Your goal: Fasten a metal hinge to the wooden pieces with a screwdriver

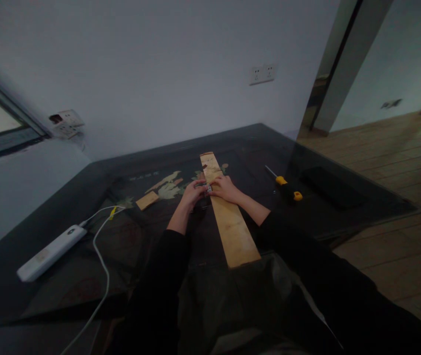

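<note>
A long, narrow wooden plank (235, 230) lies on the dark table, pointing away from me. At its left edge, past the middle, sits a small light metal piece with dark holes (209, 189), its exact kind too small to tell. My left hand (193, 192) comes in from the left, fingers closed on that piece. My right hand (225, 188) rests across the plank, its thumb and fingers pinched at the same piece from the right. To the right lies a screwdriver (283, 182) with a yellow and black handle, touched by neither hand.
A short wooden piece (147, 200) lies on the table (166, 150) at left. A white power strip (53, 252) and its cable (102, 266) occupy the left side. A dark flat object (330, 187) lies at right. The wall with sockets (262, 74) stands behind.
</note>
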A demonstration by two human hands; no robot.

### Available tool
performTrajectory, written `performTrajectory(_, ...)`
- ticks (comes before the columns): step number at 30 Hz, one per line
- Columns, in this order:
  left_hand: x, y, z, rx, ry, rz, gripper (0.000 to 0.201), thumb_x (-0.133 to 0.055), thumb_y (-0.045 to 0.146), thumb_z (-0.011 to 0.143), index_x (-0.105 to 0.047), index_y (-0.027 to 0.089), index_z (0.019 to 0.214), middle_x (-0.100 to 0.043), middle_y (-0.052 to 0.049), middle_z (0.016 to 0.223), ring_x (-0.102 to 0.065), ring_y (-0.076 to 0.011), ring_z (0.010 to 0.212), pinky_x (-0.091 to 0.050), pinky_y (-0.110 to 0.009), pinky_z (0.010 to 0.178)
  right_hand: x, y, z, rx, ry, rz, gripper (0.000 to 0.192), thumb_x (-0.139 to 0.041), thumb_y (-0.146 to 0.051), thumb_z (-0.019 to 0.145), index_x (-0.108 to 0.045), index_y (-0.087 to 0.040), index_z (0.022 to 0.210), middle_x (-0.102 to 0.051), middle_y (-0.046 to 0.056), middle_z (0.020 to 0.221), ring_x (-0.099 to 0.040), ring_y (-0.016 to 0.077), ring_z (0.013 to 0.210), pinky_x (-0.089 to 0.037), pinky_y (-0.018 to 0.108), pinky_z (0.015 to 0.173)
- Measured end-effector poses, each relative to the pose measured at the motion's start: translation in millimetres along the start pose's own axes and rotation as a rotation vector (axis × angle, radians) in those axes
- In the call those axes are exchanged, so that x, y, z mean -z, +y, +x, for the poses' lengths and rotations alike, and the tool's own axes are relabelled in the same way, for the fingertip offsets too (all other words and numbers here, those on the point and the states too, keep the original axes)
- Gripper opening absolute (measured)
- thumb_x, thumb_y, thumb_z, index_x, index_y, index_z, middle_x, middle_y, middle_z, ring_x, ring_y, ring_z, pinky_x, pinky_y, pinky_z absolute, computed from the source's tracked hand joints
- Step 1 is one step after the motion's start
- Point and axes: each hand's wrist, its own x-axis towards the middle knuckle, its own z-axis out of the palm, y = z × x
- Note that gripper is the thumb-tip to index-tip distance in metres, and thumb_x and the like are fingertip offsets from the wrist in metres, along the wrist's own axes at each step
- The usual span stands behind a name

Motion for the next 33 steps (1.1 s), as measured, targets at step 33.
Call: performTrajectory(33, -17.9, 4.3, -13.0, -0.048, -0.183, 0.12, 0.027, -0.067, 0.003, 0.077, -0.063, 0.007, 0.103, -0.069, -0.005, 0.068, -0.057, -0.0072, 0.049, -0.041, -0.019, 0.05, 61.9, 8.0, -12.4, -0.038, -0.308, 0.221, 0.042, -0.075, -0.023, 0.066, -0.063, -0.014, 0.105, -0.065, 0.003, 0.088, -0.059, 0.0149, 0.079, -0.043, 0.025, 0.072)
